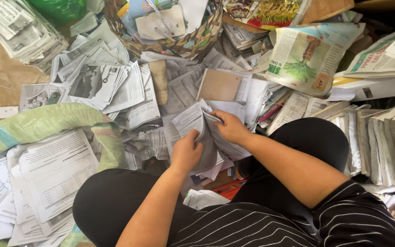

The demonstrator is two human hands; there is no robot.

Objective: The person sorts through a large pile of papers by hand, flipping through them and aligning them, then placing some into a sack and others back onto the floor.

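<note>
Between the knees, above the littered floor: a printed booklet [202, 130] held in two hands.

The left hand [186, 153] has its fingers closed on the near pages, and the right hand [232, 128] pinches the far ones, spreading them apart. Loose sheets [51, 169] fill a green sack [46, 120] to the left; a woven basket [202, 34] stands beyond. The thin pages could tear crookedly if the hands pull unevenly.

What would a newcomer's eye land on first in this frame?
Probably the two hands at centre: the left hand and right hand grip a folded bundle of printed sheets. Around them loose papers cover the floor, with a green woven sack at left and a woven basket at top.
</note>
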